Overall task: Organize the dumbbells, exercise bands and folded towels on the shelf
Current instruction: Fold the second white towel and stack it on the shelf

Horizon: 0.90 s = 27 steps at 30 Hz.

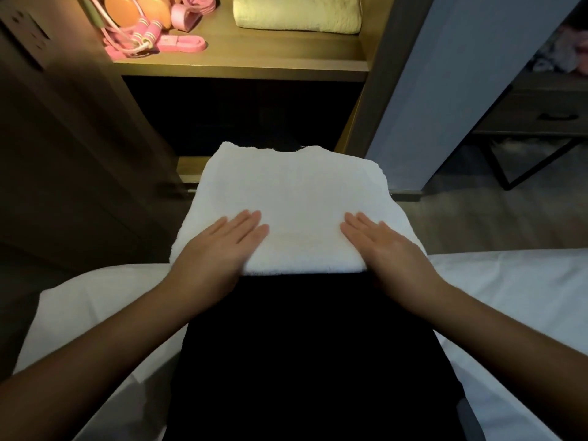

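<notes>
In the head view we count two towels: a white folded terry towel (292, 192) on our black-clad lap (311, 345), pressed flat under the straight fingers of our left hand (219, 246) and right hand (391, 249), and a cream folded towel (296, 14) on the lit wooden shelf (241, 55) beside pink exercise bands (187, 43).

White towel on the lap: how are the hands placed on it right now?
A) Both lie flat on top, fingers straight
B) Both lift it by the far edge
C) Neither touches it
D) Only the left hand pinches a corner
A: the left hand and the right hand both rest flat, fingers straight, on the near part of the white towel.
</notes>
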### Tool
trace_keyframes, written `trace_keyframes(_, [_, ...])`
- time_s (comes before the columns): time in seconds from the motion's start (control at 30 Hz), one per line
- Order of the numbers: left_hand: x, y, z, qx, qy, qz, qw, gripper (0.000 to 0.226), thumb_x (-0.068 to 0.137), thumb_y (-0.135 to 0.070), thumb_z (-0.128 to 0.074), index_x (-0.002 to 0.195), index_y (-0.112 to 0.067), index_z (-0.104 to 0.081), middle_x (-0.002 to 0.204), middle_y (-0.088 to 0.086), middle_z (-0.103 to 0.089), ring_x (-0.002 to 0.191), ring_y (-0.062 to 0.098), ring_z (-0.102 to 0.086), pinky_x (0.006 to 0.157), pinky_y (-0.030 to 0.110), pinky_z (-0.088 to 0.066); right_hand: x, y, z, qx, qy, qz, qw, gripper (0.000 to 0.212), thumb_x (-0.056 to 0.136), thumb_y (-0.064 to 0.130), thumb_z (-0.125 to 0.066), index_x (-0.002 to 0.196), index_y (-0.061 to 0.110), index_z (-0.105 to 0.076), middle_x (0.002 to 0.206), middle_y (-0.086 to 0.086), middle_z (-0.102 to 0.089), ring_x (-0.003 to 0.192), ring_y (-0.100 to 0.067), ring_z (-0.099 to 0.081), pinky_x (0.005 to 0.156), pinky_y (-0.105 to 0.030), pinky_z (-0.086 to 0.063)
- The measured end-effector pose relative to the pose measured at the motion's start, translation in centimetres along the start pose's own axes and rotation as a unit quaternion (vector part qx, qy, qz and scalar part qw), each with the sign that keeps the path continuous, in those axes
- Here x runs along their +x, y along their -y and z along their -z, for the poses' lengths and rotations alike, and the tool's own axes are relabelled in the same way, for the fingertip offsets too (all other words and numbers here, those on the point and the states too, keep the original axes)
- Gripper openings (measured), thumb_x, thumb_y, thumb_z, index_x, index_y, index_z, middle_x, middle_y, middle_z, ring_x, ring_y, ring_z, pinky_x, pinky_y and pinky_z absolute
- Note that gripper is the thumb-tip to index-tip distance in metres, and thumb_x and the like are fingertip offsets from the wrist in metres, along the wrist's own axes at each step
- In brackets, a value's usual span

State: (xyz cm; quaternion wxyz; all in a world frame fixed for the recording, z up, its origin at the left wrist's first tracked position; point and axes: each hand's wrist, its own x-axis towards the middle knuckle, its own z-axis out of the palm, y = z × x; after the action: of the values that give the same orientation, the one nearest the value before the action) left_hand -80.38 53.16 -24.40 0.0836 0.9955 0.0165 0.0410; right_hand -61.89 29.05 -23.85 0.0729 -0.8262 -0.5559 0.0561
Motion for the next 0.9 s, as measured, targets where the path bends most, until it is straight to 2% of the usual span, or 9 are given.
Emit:
trace_keyframes(0.2, [-0.8,1.1,0.7,-0.010,0.008,-0.001,1.000,0.074,0.068,-0.007,-0.085,0.136,-0.006,-0.054,0.141,0.014,-0.052,0.127,0.032,-0.053,0.100,0.043,-0.036,-0.9,-1.5,0.5,0.020,-0.038,0.002,0.999,0.068,0.071,0.002,-0.081,0.133,0.005,-0.056,0.137,-0.018,-0.055,0.117,-0.038,-0.060,0.082,-0.054,-0.054])
trace_keyframes(0.33, [-2.2,1.9,0.8,-0.022,-0.006,0.016,1.000,0.075,0.067,-0.009,-0.086,0.135,-0.009,-0.055,0.139,0.011,-0.055,0.121,0.030,-0.059,0.088,0.045,-0.052,-1.6,-2.2,0.6,0.008,-0.051,0.004,0.999,0.073,0.058,0.001,-0.090,0.125,0.002,-0.061,0.121,-0.021,-0.065,0.096,-0.040,-0.069,0.067,-0.052,-0.056])
trace_keyframes(0.4, [-2.5,2.3,0.5,-0.026,-0.014,0.018,0.999,0.074,0.069,-0.008,-0.085,0.136,-0.010,-0.054,0.141,0.009,-0.053,0.124,0.028,-0.057,0.089,0.043,-0.052,-1.7,-2.5,0.4,0.027,-0.047,-0.006,0.999,0.072,0.064,0.001,-0.087,0.130,0.004,-0.058,0.127,-0.018,-0.062,0.104,-0.040,-0.067,0.075,-0.055,-0.055])
trace_keyframes(0.5, [-3.4,2.4,0.2,-0.030,-0.046,0.018,0.998,0.056,0.083,-0.006,-0.062,0.138,-0.008,-0.052,0.144,0.011,-0.049,0.130,0.028,-0.049,0.098,0.046,-0.045,-2.6,-3.2,0.0,0.050,-0.041,-0.030,0.997,0.077,0.072,0.000,-0.080,0.141,0.008,-0.049,0.142,-0.013,-0.051,0.120,-0.035,-0.058,0.090,-0.052,-0.051])
trace_keyframes(0.57, [-4.2,2.1,0.2,-0.030,-0.068,0.034,0.997,0.054,0.084,-0.017,-0.038,0.134,-0.007,-0.057,0.141,0.011,-0.053,0.128,0.027,-0.052,0.094,0.047,-0.049,-3.0,-3.6,-0.2,0.040,-0.048,-0.029,0.998,0.077,0.064,-0.002,-0.085,0.134,0.006,-0.056,0.131,-0.016,-0.060,0.105,-0.038,-0.067,0.078,-0.052,-0.055])
trace_keyframes(0.67, [-4.6,1.8,0.2,-0.042,-0.062,0.037,0.996,0.057,0.085,-0.020,-0.033,0.135,-0.005,-0.055,0.142,0.012,-0.051,0.129,0.027,-0.050,0.094,0.046,-0.049,-2.8,-3.5,0.0,0.017,-0.054,-0.030,0.998,0.075,0.061,0.000,-0.087,0.130,0.005,-0.059,0.124,-0.018,-0.065,0.097,-0.038,-0.070,0.072,-0.052,-0.057])
trace_keyframes(0.73, [-4.9,2.3,0.0,-0.056,-0.017,0.026,0.998,0.058,0.087,-0.018,-0.047,0.144,-0.010,-0.045,0.152,0.007,-0.040,0.139,0.022,-0.040,0.103,0.044,-0.045,-2.9,-3.7,0.5,0.053,0.015,-0.049,0.997,0.078,0.079,0.014,-0.079,0.146,0.014,-0.040,0.144,-0.012,-0.050,0.120,-0.031,-0.060,0.094,-0.043,-0.051])
trace_keyframes(0.8, [-5.2,2.8,0.8,-0.105,0.071,0.042,0.991,0.076,0.086,-0.043,-0.060,0.153,-0.028,-0.026,0.161,-0.009,-0.018,0.147,0.007,-0.020,0.112,0.035,-0.034,-2.9,-4.1,1.9,0.113,0.175,-0.090,0.974,0.086,0.089,0.048,-0.061,0.154,0.026,-0.010,0.161,0.006,-0.014,0.143,-0.015,-0.029,0.115,-0.033,-0.028])
trace_keyframes(0.9, [-3.4,2.3,2.9,-0.132,0.114,0.099,0.980,0.081,0.081,-0.082,-0.018,0.149,-0.039,-0.026,0.158,-0.022,-0.014,0.145,-0.005,-0.011,0.115,0.025,-0.021,-1.1,-3.6,4.2,0.176,0.271,-0.133,0.937,0.098,0.075,0.085,-0.030,0.154,0.033,-0.003,0.159,0.017,0.008,0.146,-0.006,-0.002,0.118,-0.033,-0.011])
